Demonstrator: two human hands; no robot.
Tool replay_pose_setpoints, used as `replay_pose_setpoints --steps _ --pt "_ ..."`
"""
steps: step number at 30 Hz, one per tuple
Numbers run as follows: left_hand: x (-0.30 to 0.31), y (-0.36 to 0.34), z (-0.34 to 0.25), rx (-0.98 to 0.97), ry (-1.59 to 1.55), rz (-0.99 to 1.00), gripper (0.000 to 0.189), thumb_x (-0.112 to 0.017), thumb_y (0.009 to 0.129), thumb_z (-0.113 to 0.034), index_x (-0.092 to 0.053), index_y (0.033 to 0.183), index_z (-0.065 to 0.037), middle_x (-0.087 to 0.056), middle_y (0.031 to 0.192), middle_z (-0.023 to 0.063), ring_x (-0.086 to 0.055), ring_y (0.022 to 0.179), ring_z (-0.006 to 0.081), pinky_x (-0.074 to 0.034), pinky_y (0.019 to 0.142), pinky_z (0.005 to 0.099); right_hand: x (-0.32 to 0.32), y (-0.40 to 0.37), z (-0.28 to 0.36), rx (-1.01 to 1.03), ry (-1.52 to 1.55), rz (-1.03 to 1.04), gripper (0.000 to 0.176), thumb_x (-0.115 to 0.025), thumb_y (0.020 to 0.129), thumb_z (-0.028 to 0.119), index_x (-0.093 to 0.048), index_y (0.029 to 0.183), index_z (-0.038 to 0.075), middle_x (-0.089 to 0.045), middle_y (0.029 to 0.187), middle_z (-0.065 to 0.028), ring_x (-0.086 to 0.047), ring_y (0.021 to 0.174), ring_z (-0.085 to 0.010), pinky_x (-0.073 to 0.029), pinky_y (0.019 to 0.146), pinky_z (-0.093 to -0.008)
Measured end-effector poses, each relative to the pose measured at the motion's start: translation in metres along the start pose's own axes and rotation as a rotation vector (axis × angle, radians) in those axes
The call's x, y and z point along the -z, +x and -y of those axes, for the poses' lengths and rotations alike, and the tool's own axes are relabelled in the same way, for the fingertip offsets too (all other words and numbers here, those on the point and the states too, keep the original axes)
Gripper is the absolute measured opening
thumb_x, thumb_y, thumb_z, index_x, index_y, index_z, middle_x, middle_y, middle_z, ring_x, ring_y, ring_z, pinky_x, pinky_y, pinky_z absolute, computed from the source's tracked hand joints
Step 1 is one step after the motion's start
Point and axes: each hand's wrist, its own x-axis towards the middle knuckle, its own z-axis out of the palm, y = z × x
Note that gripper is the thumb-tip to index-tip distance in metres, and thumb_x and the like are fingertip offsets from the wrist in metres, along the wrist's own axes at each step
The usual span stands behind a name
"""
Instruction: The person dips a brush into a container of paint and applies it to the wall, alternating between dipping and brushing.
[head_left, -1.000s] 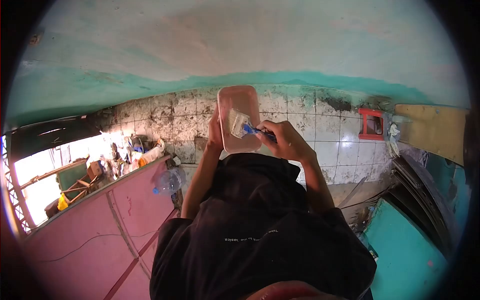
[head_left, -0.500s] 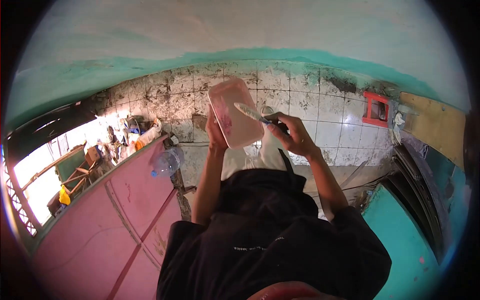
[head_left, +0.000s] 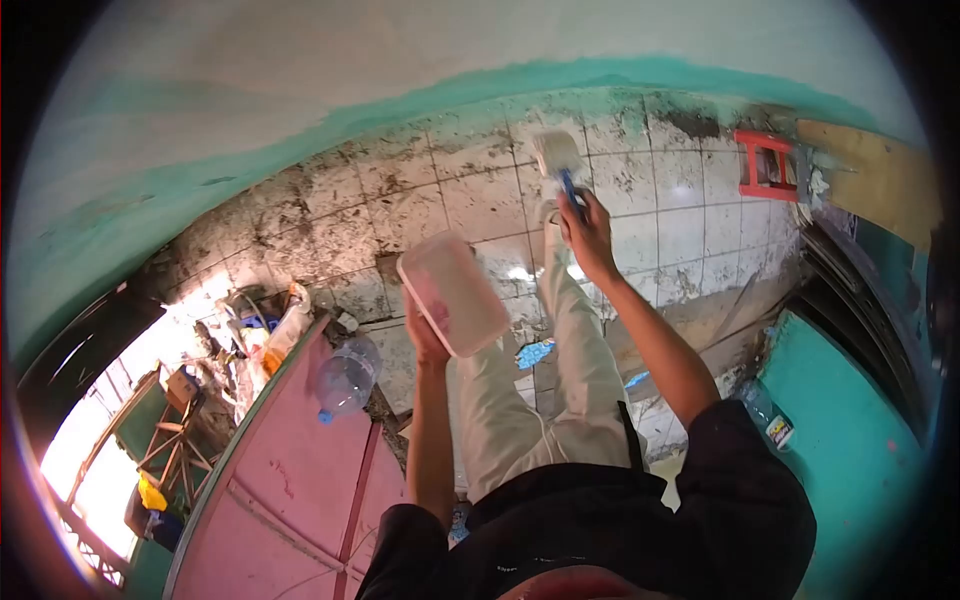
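Note:
My left hand (head_left: 428,338) is closed on a pale pinkish plastic tub (head_left: 470,295), gripping its left side and underside. Darker pink smears mark the tub's inside. In my right hand (head_left: 590,240) is a paintbrush (head_left: 558,155) with a blue handle. Its broad whitish bristles point away from me, towards the wall (head_left: 400,50), and stand apart from the tub. Pale paint covers most of that wall, with a teal band (head_left: 460,85) along its lower part. Whether the bristles touch anything cannot be made out.
Stained white tiles (head_left: 625,185) cover the floor. A pink panel (head_left: 290,470) with a clear plastic bottle (head_left: 348,378) is at left, beside cluttered items in bright light. To the right are a red stool (head_left: 768,165), a tan board (head_left: 870,180) and a teal surface (head_left: 850,420).
The brush has swung from over the tub out towards the wall, its bristles now seen broadside. My left hand and the tub sit lower in view. The view has tilted and shifted.

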Motion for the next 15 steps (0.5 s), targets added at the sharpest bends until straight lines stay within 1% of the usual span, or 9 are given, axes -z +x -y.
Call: replay_pose_setpoints --steps 2,3,4,5,7,9,11,13,15 --pt "0.03 -0.003 0.003 -0.001 -0.016 -0.077 0.059 -0.042 0.102 -0.052 -0.045 0.142 -0.009 -0.058 0.129 0.0078 -0.059 0.11 0.0219 -0.052 0.091 0.0366 0.006 0.047 -0.036 0.101 -0.087 -0.015 0.028 -0.06 0.1 0.034 -0.056 0.099 0.007 -0.044 0.06 0.0057 -0.037 0.05 -0.0023 -0.029 0.045 -0.0217" --pt "0.042 -0.002 0.005 0.017 -0.018 -0.074 0.059 -0.042 0.102 -0.052 -0.045 0.142 -0.009 -0.058 0.129 0.0078 -0.059 0.11 0.0219 -0.052 0.091 0.0366 0.005 0.069 -0.047 0.093 -0.09 -0.05 0.031 -0.059 0.1 0.036 -0.056 0.1 0.006 -0.043 0.06 0.0053 -0.037 0.05 -0.0028 -0.03 0.045 -0.0216" --pt "0.053 -0.002 0.006 -0.029 -0.008 -0.09 0.058 -0.041 0.103 -0.051 -0.045 0.143 -0.009 -0.058 0.129 0.0078 -0.059 0.11 0.022 -0.052 0.092 0.0367 0.008 0.096 -0.06 0.167 -0.139 -0.044 0.033 -0.058 0.1 0.038 -0.057 0.1 0.005 -0.045 0.058 0.0045 -0.039 0.049 -0.0033 -0.032 0.045 -0.0218" --pt "0.063 -0.001 0.009 -0.08 0.003 -0.106 0.057 -0.04 0.103 -0.05 -0.045 0.143 -0.009 -0.058 0.129 0.0078 -0.059 0.111 0.0222 -0.052 0.093 0.0368 0.009 0.123 -0.074 0.17 -0.14 -0.049 0.033 -0.058 0.1 0.038 -0.057 0.1 0.005 -0.045 0.058 0.0045 -0.039 0.049 -0.0033 -0.032 0.045 -0.0218" --pt "0.081 -0.002 0.018 -0.108 0.09 -0.162 0.056 -0.04 0.104 -0.048 -0.043 0.144 -0.008 -0.057 0.131 0.0083 -0.058 0.113 0.0233 -0.05 0.095 0.0381 0.01 0.174 -0.099 0.244 -0.209 -0.065 0.035 -0.058 0.1 0.04 -0.06 0.095 0.005 -0.048 0.057 0.0028 -0.042 0.047 -0.0043 -0.033 0.045 -0.0231" --pt "0.095 0.008 0.033 -0.136 0.178 -0.221 0.056 -0.04 0.104 -0.046 -0.042 0.145 -0.008 -0.055 0.133 0.0088 -0.058 0.116 0.0244 -0.049 0.098 0.0394 0.016 0.218 -0.116 0.218 -0.206 -0.065 0.036 -0.058 0.1 0.04 -0.061 0.091 0.005 -0.05 0.056 0.0021 -0.042 0.047 -0.005 -0.033 0.045 -0.0239" --pt "0.106 0.018 0.054 -0.159 0.056 -0.243 0.052 -0.044 0.103 -0.043 -0.044 0.141 -0.009 -0.058 0.122 0.0082 -0.062 0.103 0.0209 -0.057 0.081 0.0356 0.02 0.266 -0.134 0.203 -0.289 -0.102 0.037 -0.06 0.098 0.039 -0.062 0.085 0.005 -0.051 0.056 0.0009 -0.043 0.046 -0.0067 -0.033 0.045 -0.0256" --pt "0.087 0.029 0.076 -0.184 0.028 -0.263 0.051 -0.044 0.102 -0.043 -0.045 0.141 -0.009 -0.058 0.119 0.0079 -0.062 0.102 0.0208 -0.057 0.081 0.0367 0.025 0.286 -0.123 0.096 -0.231 -0.058 0.035 -0.06 0.098 0.038 -0.063 0.087 0.005 -0.05 0.055 0.0014 -0.043 0.046 -0.0069 -0.032 0.045 -0.0257" --pt "0.069 0.037 0.095 -0.206 -0.01 -0.273 0.05 -0.045 0.102 -0.042 -0.045 0.14 -0.009 -0.058 0.116 0.0076 -0.062 0.1 0.0208 -0.057 0.081 0.0378 0.024 0.293 -0.097 0.129 -0.187 -0.037 0.034 -0.06 0.098 0.037 -0.062 0.087 0.005 -0.05 0.055 0.0018 -0.042 0.047 -0.0068 -0.031 0.045 -0.0257"
